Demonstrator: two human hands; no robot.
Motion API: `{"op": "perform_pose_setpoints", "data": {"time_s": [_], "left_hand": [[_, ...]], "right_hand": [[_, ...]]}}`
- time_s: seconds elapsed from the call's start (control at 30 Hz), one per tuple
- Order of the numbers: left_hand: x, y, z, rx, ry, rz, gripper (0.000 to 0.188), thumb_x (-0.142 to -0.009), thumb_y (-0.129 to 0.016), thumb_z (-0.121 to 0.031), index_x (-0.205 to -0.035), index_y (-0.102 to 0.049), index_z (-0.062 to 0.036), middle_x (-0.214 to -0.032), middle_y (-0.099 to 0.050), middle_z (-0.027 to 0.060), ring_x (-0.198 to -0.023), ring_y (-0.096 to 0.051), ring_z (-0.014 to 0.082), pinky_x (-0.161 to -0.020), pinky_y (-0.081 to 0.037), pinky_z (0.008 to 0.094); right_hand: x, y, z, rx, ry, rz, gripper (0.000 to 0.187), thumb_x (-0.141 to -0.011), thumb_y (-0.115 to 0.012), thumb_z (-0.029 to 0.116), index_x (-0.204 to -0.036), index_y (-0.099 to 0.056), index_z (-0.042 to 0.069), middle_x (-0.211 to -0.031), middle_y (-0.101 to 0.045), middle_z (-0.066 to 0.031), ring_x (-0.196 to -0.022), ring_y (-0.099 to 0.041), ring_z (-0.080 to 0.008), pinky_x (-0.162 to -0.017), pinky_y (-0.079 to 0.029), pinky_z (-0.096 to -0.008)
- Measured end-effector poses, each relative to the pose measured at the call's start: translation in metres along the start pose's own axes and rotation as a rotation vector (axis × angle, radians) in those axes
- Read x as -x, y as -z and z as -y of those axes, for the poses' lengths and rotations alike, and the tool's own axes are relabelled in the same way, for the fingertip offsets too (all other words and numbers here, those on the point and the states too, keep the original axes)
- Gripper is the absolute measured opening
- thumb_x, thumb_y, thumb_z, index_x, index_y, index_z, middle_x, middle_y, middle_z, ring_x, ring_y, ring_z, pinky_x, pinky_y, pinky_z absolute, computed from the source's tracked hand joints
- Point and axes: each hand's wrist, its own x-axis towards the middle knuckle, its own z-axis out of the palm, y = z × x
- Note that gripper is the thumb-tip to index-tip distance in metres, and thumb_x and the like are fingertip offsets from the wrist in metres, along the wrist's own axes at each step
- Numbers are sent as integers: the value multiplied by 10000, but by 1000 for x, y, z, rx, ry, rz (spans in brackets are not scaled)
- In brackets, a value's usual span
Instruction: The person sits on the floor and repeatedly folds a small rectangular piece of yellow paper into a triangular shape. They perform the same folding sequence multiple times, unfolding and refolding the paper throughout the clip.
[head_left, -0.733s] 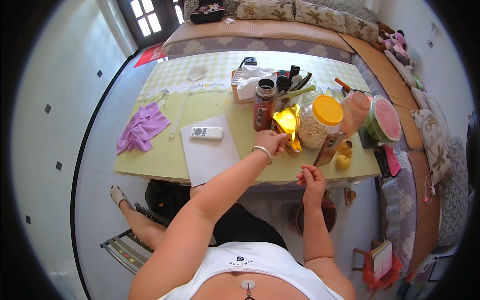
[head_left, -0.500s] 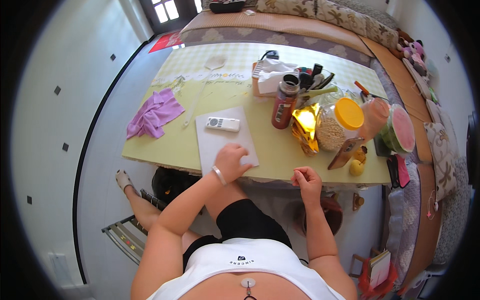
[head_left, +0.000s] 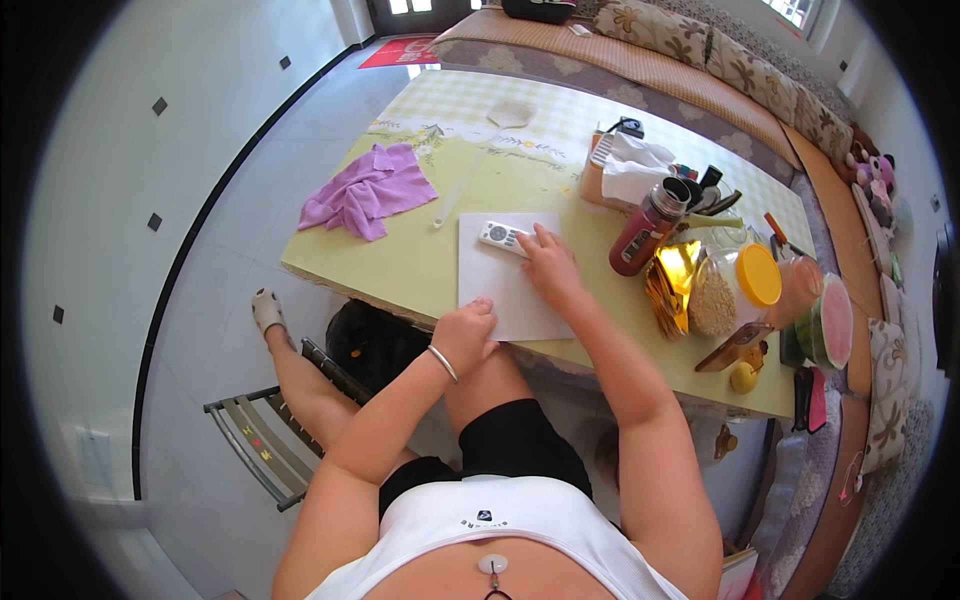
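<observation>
The yellow-green bench [head_left: 420, 260] carries a white rectangular sheet of paper [head_left: 500, 285], my landmark. On the sheet's far left corner lies a small white remote control [head_left: 500, 237], long axis running left to right. My right hand [head_left: 550, 265] is nearer, fingertips touching the remote's right end, grip loose, not closed around it. My left hand [head_left: 465, 335] rests curled on the sheet's near edge, holding nothing.

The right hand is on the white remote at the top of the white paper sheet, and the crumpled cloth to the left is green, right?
Not quite: the head view shows the crumpled cloth is purple, not green. The right hand does touch the white remote on the white paper sheet.
</observation>
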Motion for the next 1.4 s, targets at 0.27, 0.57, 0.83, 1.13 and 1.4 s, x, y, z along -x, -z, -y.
{"op": "perform_pose_setpoints", "data": {"time_s": [0.27,0.57,0.83,1.13,1.4], "left_hand": [[0,0,2,56,27,13,230,-810,-757,-185,-1013,-718,-83,-1305,-647,172,-1248,-608,325,-996,-522,404],[-1,-12,16,452,312,-165,68,-779,-745,-132,-824,-763,-84,-885,-740,137,-876,-719,311,-795,-565,411],[-21,19,6,448,459,-44,184,-730,-810,-241,-722,-751,-67,-713,-692,122,-672,-660,282,-654,-521,395],[-28,22,18,483,500,45,229,-788,-777,-292,-860,-792,-75,-809,-727,132,-735,-680,283,-714,-539,392],[-26,-4,67,848,397,-278,241,-768,-782,-152,-939,-723,8,-821,-728,82,-785,-694,190,-723,-535,344]], "right_hand": [[-57,-30,-40,-110,-50,209,473,-836,-679,39,-1281,-698,197,-1389,-615,-120,-1313,-530,-328,-1116,-388,-448],[-4,21,-21,-686,-180,173,282,-949,-667,148,-1214,-726,71,-1310,-671,-134,-1190,-628,-270,-1045,-460,-368],[70,78,-46,-1127,-283,369,292,-971,-677,212,-1168,-731,3,-1273,-697,-85,-1183,-620,-177,-1057,-437,-327],[76,62,-42,-949,-441,295,219,-923,-736,158,-1061,-733,-12,-994,-699,-3,-925,-605,-83,-839,-480,-260],[48,42,-20,-788,-614,-14,193,-962,-674,180,-921,-722,-2,-686,-642,11,-649,-564,-74,-593,-430,-267]]}}
